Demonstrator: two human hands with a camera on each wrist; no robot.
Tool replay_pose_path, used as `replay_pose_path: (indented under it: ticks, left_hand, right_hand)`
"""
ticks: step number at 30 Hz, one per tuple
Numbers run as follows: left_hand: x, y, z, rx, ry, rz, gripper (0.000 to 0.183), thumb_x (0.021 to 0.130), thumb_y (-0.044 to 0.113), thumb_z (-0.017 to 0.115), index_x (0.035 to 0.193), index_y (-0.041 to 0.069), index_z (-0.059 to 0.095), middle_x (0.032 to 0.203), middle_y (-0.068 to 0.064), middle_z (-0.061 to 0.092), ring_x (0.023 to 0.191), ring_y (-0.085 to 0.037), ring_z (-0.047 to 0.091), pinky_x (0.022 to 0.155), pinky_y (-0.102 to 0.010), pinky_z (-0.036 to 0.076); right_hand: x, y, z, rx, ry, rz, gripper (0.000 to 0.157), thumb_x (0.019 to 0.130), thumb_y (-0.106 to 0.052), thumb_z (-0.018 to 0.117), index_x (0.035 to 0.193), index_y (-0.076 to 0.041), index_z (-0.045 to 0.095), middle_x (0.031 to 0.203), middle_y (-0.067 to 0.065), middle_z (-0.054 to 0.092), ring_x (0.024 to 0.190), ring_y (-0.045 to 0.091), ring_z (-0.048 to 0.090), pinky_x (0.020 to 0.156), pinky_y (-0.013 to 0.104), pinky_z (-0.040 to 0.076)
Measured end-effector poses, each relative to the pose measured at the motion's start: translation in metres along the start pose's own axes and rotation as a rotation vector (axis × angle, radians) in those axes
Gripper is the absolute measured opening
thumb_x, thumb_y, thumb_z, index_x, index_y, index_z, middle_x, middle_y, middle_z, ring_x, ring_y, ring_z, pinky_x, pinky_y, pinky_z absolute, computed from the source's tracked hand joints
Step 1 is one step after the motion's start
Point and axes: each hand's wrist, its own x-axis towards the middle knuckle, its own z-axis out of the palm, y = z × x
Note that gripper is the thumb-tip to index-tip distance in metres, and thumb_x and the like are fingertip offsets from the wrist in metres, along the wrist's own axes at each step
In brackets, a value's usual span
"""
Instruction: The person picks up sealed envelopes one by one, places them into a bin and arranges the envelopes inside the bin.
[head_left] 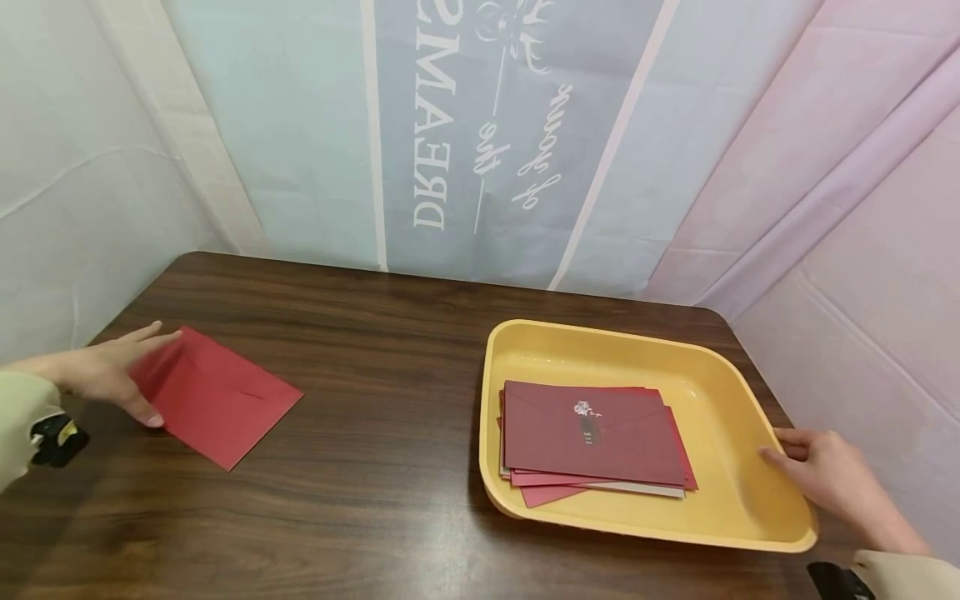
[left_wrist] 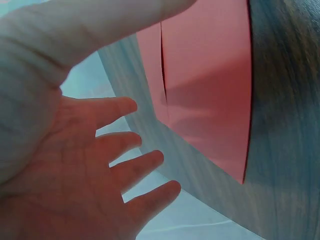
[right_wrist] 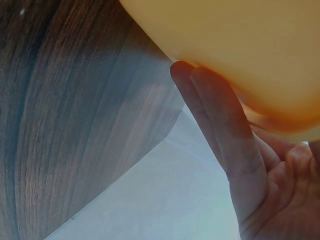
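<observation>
On the left of the table lies a red envelope (head_left: pixel 225 400), flap side up. My left hand (head_left: pixel 108 371) is spread at its left edge, fingers and thumb apart and nothing gripped; the left wrist view shows the straight fingers (left_wrist: pixel 145 172) beside the envelope (left_wrist: pixel 210 90). My right hand (head_left: pixel 821 471) holds the right rim of a yellow plastic tray (head_left: pixel 738 492), thumb over the inside and fingers (right_wrist: pixel 220 110) against the outer wall. Inside the tray, toward its left, is a stack of envelopes (head_left: pixel 592 437), a dark maroon one with a white flower print on top.
The dark wood-grain table (head_left: pixel 382 417) has rounded far corners. A printed cloth (head_left: pixel 502 150) with lettering hangs behind it, and pale sheets (head_left: pixel 862 208) close in both sides. Black bands (head_left: pixel 58 440) sit at both wrists.
</observation>
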Motion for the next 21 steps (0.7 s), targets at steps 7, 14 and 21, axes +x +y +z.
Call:
replay_pose_path:
  ticks: [7, 14, 21]
  left_hand:
    - [0.001, -0.012, 0.003, -0.069, 0.011, 0.013, 0.106, 0.067, 0.013, 0.085, 0.142, -0.018, 0.016, 0.142, -0.047, 0.002, 0.123, -0.068, 0.016, 0.089, -0.073, 0.029]
    - [0.001, -0.027, 0.012, -0.146, 0.026, 0.059, 0.109, 0.068, 0.009, 0.083, 0.148, -0.010, 0.011, 0.144, -0.046, 0.006, 0.128, -0.066, 0.011, 0.091, -0.071, 0.025]
    - [0.001, -0.027, 0.017, -0.090, 0.025, 0.048, 0.096, 0.069, 0.009, 0.083, 0.141, -0.016, 0.024, 0.137, -0.048, 0.019, 0.121, -0.061, 0.023, 0.092, -0.060, 0.034]
  right_hand:
    - [0.000, 0.000, 0.001, -0.004, 0.022, -0.011, 0.043, 0.086, -0.021, 0.069, 0.107, 0.016, 0.063, 0.082, 0.025, 0.071, 0.070, 0.013, 0.064, 0.058, 0.026, 0.046]
    - [0.001, 0.001, 0.003, -0.008, 0.021, -0.010, 0.043, 0.085, -0.020, 0.069, 0.107, 0.016, 0.063, 0.083, 0.025, 0.070, 0.078, 0.038, 0.068, 0.058, 0.029, 0.046]
    - [0.001, 0.002, 0.002, -0.005, 0.012, -0.005, 0.045, 0.086, -0.021, 0.069, 0.108, 0.017, 0.062, 0.084, 0.026, 0.070, 0.075, 0.033, 0.069, 0.058, 0.028, 0.047]
